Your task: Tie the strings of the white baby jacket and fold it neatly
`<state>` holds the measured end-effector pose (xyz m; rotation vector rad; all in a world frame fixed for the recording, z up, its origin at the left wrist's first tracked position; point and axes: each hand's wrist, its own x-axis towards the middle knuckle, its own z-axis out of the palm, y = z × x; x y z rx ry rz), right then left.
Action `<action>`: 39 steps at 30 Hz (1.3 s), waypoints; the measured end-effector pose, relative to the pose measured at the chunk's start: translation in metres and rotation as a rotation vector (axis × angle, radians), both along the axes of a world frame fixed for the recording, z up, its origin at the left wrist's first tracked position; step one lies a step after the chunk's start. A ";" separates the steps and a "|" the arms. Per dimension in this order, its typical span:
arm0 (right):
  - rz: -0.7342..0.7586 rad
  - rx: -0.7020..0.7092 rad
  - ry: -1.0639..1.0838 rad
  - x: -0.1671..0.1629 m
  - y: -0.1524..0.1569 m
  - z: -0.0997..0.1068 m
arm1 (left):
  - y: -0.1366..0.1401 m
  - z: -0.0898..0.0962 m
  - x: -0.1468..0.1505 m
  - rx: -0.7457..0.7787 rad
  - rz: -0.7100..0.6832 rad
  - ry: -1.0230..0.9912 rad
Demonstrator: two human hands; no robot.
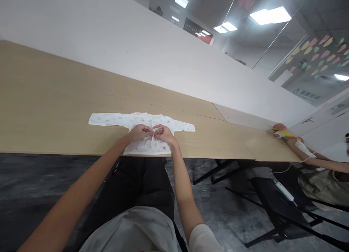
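Note:
A small white baby shirt [109, 119] with a faint print lies front side up on the table, its two sleeves spread out to the sides. Both my hands meet at its front opening, over the middle of the chest. My left hand [140, 133] pinches one front edge of the shirt, fingers closed. Close against it, my right hand [164, 133] pinches the other edge between thumb and fingertips. Whatever fastener lies between the fingertips is too small to make out. The shirt's lower hem reaches almost to the table's front edge.
The long wooden table [54, 99] runs along a white partition [114, 45]. At the far right another person's hands [291, 141] hold a doll [280, 128] on the table. Black folding chairs [272, 197] stand below, with a white power strip [285, 192] on one.

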<state>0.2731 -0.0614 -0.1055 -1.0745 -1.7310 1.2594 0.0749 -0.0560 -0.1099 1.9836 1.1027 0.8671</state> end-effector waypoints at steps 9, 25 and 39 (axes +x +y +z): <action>-0.024 -0.023 -0.028 -0.001 0.002 -0.003 | -0.001 0.002 0.003 0.089 0.011 0.102; -0.133 -0.259 0.052 -0.002 -0.003 0.011 | -0.002 0.003 0.001 0.131 0.063 0.120; -0.191 -0.071 -0.182 -0.007 -0.016 0.008 | 0.004 -0.004 -0.004 0.169 0.117 0.202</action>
